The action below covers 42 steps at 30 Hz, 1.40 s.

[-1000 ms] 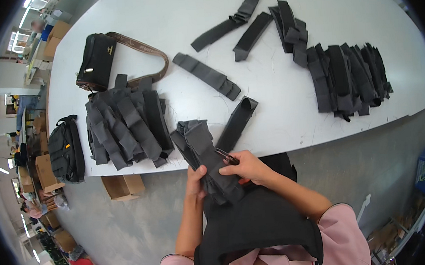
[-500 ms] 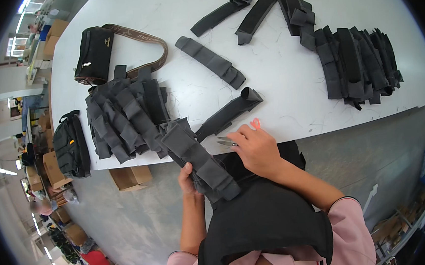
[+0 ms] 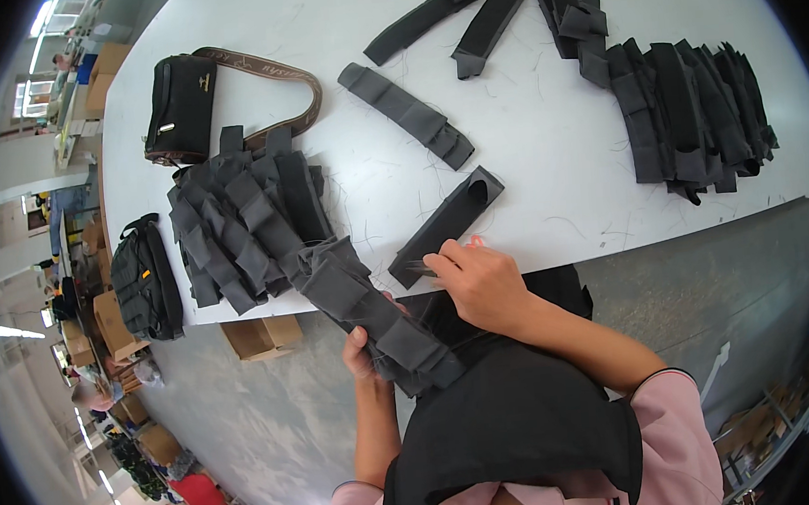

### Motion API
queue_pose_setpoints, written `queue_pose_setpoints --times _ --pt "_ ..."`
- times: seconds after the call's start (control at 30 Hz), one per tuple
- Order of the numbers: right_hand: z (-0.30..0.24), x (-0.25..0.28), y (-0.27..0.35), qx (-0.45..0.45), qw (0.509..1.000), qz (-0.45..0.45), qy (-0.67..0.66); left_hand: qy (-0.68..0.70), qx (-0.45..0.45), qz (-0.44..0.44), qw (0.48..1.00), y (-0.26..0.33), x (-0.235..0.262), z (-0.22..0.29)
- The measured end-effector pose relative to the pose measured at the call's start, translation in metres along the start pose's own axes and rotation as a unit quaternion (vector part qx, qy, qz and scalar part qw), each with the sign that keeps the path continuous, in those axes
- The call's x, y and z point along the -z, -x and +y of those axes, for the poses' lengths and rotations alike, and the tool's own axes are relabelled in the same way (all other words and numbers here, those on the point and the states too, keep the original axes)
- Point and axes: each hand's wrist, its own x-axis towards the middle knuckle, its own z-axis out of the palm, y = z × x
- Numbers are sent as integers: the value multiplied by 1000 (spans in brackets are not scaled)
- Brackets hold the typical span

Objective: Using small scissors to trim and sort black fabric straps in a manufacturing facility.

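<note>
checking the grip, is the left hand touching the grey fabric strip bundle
Touching: the head view shows the left hand gripping the grey fabric strip bundle, thumb on its edge.

Bright, even light over my white table (image 3: 527, 131)! Left of it, strip lights (image 3: 18, 332) glare; on its near side, grey floor (image 3: 258, 432) gleams; beyond both its ends, my view bends into black.

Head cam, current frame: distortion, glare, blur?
Head view: white table edges bow, side rims go black; head view: ceiling light at far left glares; head view: scissors in right hand look soft, bag crisper.
</note>
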Motion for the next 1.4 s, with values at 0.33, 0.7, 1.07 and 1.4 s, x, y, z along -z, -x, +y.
queue_pose_setpoints --times 0.33,0.7,1.07,1.4 --pt "-5 -20 -18 49 995 -85 22 -18 -18 -22 999 2 -11 3" --pt "-13 -13 -12 21 998 -67 -2 -14 -35 0 999 7 -20 6" --pt "28 9 20 -244 932 18 -267 134 -60 -219 964 -4 -16 4" --pt "35 28 26 -455 701 93 -541 -821 -260 -138 489 -107 -87 12"
